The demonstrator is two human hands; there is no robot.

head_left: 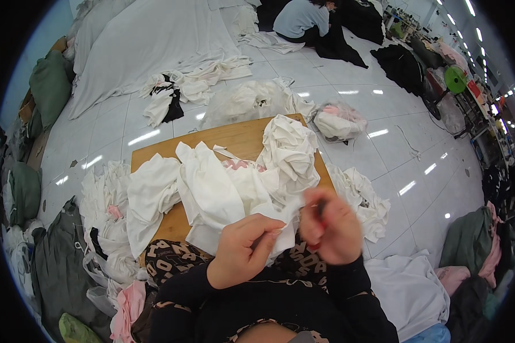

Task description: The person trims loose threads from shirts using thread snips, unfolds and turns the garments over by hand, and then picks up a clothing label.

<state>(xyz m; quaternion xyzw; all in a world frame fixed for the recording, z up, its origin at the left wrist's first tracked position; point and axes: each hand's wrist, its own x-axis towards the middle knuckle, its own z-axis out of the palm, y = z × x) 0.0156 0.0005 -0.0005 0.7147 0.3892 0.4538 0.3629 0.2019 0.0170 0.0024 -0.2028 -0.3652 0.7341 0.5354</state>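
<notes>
Head view: clear plastic bag (344, 136) holding white and pink cloth (333, 121); white garment (212, 186) on wooden table (226, 134), lying upper left to lower right, edge pinched by left hand (249, 246); right hand (335, 226) blurred, finger state cannot be told.

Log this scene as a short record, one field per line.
Left hand: pinches the edge of a white cloth
Right hand: blurred, beside that cloth; seems to hold a small dark thing, too unclear to name
Table: wooden, white cloth pieces heaped on it
Floor: pale shiny tiles; white heap right of the table
Beyond the table: clear bag with white and pink contents
Co-worker: sits low, pale blue top
</notes>
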